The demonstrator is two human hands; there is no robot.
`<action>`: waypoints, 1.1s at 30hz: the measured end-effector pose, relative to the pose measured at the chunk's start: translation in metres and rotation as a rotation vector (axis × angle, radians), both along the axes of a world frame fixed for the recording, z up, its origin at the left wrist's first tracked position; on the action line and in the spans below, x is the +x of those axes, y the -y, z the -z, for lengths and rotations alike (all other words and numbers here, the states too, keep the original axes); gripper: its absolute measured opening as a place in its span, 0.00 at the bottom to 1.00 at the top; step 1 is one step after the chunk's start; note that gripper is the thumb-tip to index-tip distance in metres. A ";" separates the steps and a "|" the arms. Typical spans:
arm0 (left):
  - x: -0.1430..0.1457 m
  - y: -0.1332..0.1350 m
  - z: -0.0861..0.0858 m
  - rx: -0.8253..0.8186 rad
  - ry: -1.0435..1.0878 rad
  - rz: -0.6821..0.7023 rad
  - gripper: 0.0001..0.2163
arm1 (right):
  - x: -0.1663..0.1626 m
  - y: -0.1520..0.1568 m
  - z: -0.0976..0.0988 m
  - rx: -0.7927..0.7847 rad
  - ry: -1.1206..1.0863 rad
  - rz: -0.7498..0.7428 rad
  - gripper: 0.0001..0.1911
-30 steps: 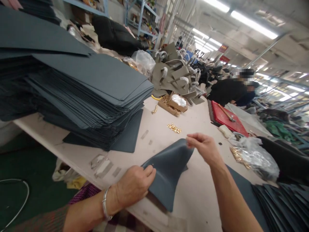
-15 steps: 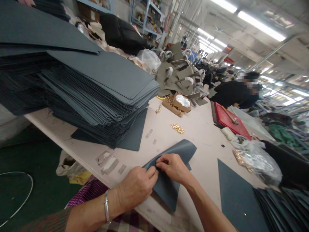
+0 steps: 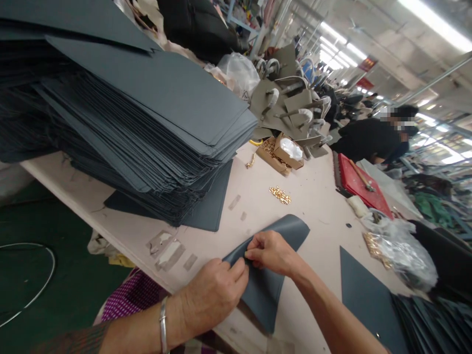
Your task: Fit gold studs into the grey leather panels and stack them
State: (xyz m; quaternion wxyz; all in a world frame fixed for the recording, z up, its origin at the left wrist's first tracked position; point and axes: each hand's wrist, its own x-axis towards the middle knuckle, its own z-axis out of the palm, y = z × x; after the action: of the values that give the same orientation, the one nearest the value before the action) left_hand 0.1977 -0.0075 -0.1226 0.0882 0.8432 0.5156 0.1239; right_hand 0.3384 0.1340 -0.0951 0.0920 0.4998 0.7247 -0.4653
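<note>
A folded piece of dark grey leather (image 3: 275,290) lies on the pale worktable (image 3: 306,206) near its front edge. My left hand (image 3: 216,295), with a silver bangle on the wrist, pinches the piece's near corner with closed fingers. My right hand (image 3: 271,253) is closed on the same corner, fingertip to fingertip with the left. What sits between the fingertips is too small to make out. The far part of the piece curves up from the table.
A tall stack of dark grey sheets (image 3: 121,113) fills the left. A small pile of gold fittings (image 3: 280,194), a cardboard box (image 3: 280,155), a red mat (image 3: 359,184), a plastic bag (image 3: 401,248) and more grey sheets (image 3: 372,300) lie around. A person in black (image 3: 372,140) works further along.
My right hand came back from the far raised edge of the piece to its near corner and closed beside my left hand. The view shifted slightly.
</note>
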 end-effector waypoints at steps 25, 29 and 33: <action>0.017 -0.001 0.015 0.061 0.157 -0.035 0.21 | 0.094 0.065 -0.010 0.566 -0.285 0.628 0.38; 0.040 0.003 0.006 0.028 0.358 0.004 0.15 | 0.130 0.054 -0.017 0.487 -0.399 0.714 0.30; 0.043 0.011 -0.012 -0.151 0.592 -0.114 0.16 | 0.223 0.050 -0.055 0.571 -0.314 0.790 0.33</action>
State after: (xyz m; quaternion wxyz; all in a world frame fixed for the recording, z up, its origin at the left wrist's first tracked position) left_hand 0.2410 -0.0190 -0.1102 0.2898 0.7313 0.5216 0.3303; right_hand 0.5616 0.0844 -0.0396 -0.3409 0.6650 0.5838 -0.3174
